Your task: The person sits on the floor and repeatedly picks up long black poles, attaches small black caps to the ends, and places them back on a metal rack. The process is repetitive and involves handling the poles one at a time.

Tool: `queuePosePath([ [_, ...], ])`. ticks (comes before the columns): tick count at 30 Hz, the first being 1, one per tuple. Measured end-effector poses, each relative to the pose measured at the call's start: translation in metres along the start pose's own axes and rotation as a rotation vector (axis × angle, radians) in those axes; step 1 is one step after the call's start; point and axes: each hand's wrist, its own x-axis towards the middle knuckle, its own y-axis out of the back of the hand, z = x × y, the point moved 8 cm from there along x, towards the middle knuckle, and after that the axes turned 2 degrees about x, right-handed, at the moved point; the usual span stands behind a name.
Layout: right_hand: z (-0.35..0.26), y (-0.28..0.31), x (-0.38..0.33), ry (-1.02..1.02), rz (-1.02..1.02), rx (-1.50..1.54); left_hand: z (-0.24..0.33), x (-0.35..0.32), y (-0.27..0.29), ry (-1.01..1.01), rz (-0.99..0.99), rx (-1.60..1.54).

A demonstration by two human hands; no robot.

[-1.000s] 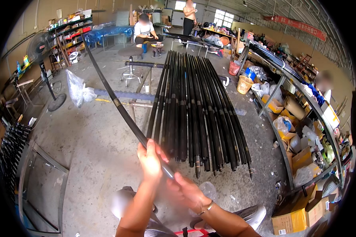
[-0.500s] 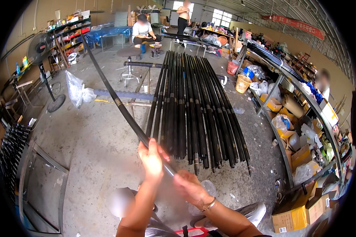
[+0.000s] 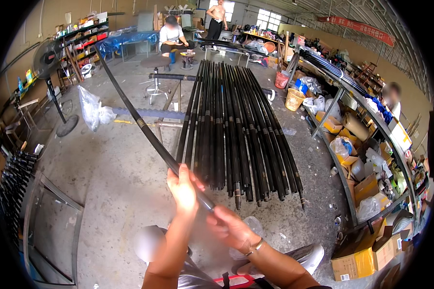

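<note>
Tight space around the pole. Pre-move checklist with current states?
1. Left hand closed around the black pole: ok.
2. Right hand firm at the near end: cannot tell; grip details unclear.
3. Pole apart from the standing fan: ok, gap visible.
4. Far end off the back shelf: cannot tell; they overlap in view.
5. Pole off the row of poles: cannot tell; depth unclear.
6. Seated person off the pole's line: ok, right of it.

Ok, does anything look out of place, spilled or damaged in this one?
Nothing looks spilled or broken. A few pale scraps litter the floor, and the near ends of the black poles sit unevenly, some jutting past their neighbours. The held pole looks bent, though the fisheye lens may cause that.
</note>
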Motion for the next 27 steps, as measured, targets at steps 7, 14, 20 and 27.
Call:
queuePosePath([
  [7, -0.013, -0.010, -0.004, 0.138, 0.061, -0.122, -0.002, 0.002, 0.002, -0.013, -0.013, -0.013],
  [14, -0.005, 0.003, 0.005, 0.088, 0.046, -0.142, -0.002, 0.001, -0.001, -0.008, -0.011, 0.008],
  [20, -0.013, -0.005, 0.002, 0.143, 0.011, -0.172, -0.003, 0.002, 0.000, -0.016, -0.004, 0.024],
  [27, -0.009, -0.005, -0.001, 0.057, 0.010, -0.026, -0.003, 0.001, -0.003, -0.016, -0.001, 0.026],
])
